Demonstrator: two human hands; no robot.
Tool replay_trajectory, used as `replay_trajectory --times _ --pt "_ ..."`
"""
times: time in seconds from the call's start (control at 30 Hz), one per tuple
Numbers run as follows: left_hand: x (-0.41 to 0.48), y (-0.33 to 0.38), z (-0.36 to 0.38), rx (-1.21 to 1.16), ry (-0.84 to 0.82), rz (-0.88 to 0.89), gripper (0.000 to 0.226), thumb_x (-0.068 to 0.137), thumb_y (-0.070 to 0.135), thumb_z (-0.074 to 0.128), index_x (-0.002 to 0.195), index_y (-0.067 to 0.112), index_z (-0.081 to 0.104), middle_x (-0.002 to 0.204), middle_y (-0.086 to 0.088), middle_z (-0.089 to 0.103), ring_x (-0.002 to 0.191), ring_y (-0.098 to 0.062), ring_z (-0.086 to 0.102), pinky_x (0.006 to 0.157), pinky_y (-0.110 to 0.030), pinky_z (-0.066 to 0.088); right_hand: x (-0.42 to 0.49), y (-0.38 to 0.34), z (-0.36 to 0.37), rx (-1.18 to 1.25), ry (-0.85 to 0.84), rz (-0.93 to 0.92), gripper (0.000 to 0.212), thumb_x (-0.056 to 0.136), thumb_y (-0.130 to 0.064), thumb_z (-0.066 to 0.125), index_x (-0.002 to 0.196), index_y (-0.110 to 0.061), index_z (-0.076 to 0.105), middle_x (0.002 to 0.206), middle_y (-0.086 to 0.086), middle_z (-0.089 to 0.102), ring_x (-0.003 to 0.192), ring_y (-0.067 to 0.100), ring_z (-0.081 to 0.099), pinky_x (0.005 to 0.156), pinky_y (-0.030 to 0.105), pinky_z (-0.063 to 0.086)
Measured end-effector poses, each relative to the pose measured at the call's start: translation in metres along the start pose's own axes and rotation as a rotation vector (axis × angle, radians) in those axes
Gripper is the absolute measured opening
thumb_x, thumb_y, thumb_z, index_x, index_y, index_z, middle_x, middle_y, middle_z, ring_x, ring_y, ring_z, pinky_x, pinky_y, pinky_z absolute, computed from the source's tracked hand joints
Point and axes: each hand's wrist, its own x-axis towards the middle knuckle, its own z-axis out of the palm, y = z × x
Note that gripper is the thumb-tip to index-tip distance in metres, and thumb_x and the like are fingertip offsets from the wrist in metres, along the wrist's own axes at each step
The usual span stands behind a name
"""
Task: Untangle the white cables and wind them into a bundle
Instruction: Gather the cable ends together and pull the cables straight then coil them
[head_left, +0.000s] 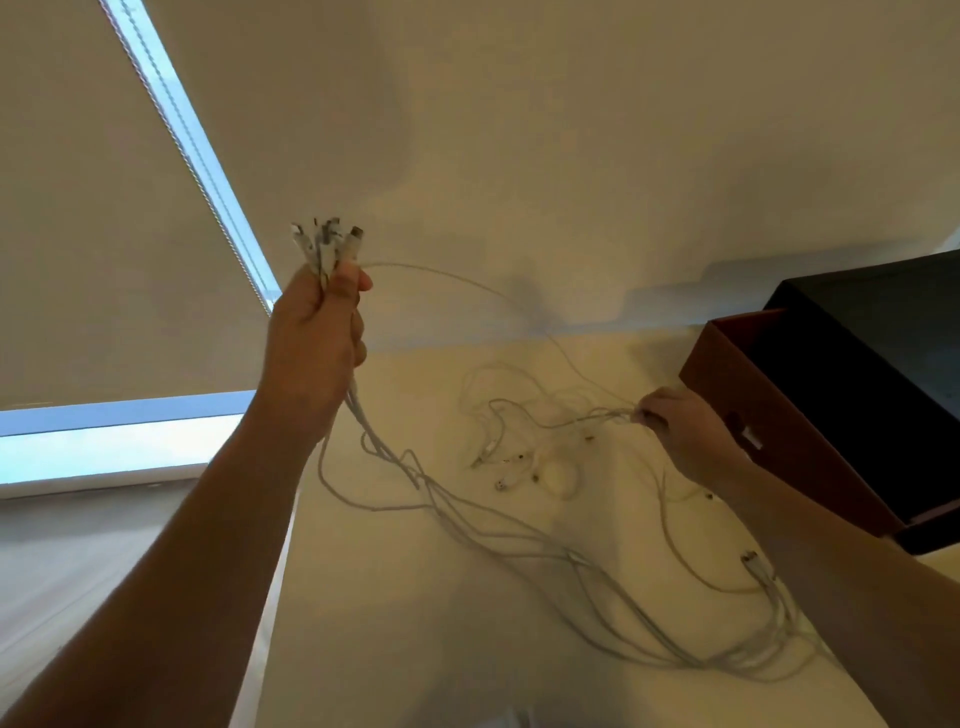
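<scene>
My left hand (314, 338) is raised above the table and grips several white cables (519, 530) just below their plugs (327, 241), which stick up out of the fist. The cables hang from that hand and trail across the pale table (395, 623) toward the lower right. One strand arcs from the fist over to my right hand (675, 423), which pinches a cable end low over the table beside the box. A loose tangle of white cables with connectors (519, 457) lies on the table between the hands.
An open brown cardboard box (789, 415) with a dark interior stands at the right, close to my right hand. A dark object (883, 301) sits behind it. A window with drawn blinds (78, 208) fills the left; the plain wall lies ahead.
</scene>
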Motion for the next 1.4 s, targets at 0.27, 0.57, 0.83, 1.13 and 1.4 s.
replay_trajectory --times 0.27,0.57,0.83,1.13,1.4 --pt "-0.009 -0.020 0.011 0.093 -0.046 -0.111 0.025 0.101 0.026 0.048 0.080 0.020 0.060 0.056 0.005 0.031 0.045 -0.006 0.025 0.041 -0.018 0.022 0.010 -0.017 -0.018 0.265 0.197 0.119 0.021 0.098 -0.008 0.048 0.093 -0.009 0.068 0.087 0.001 0.063 0.082 0.012 0.056 0.074 0.023 0.038" --pt "-0.016 -0.026 0.024 0.189 -0.143 -0.146 0.023 0.099 0.031 0.050 0.085 0.022 0.064 0.059 0.001 0.031 0.047 -0.009 0.027 0.046 -0.025 0.024 0.012 -0.046 -0.055 0.759 0.367 0.225 0.022 0.101 -0.016 0.042 0.086 -0.022 0.056 0.071 0.005 0.062 0.055 0.006 0.061 0.050 0.019 0.048" --pt "-0.018 -0.028 0.027 0.200 -0.162 -0.158 0.022 0.099 0.031 0.050 0.086 0.022 0.065 0.056 0.004 0.033 0.045 -0.008 0.027 0.046 -0.024 0.024 0.012 -0.076 -0.084 1.005 0.402 0.207 0.014 0.101 -0.011 0.041 0.099 -0.010 0.055 0.074 0.007 0.057 0.059 0.008 0.060 0.055 0.019 0.052" --pt "-0.027 -0.033 0.047 0.207 -0.261 -0.185 0.028 0.093 0.031 0.059 0.087 0.004 0.060 0.054 0.004 0.029 0.044 -0.009 0.024 0.048 -0.026 0.021 -0.001 -0.108 -0.088 0.797 0.046 -0.010 0.016 0.098 -0.013 0.051 0.091 -0.011 0.065 0.062 0.005 0.053 0.050 0.011 0.049 0.046 0.018 0.039" --pt "-0.051 -0.041 0.075 0.263 -0.517 -0.259 0.033 0.088 0.051 0.061 0.069 0.024 0.061 0.056 0.001 0.041 0.045 -0.011 0.032 0.046 -0.025 0.028 -0.013 -0.139 -0.058 0.366 -0.277 -0.215 0.017 0.092 -0.025 0.061 0.086 -0.013 0.072 0.057 -0.009 0.055 0.057 0.005 0.051 0.062 0.027 0.045"
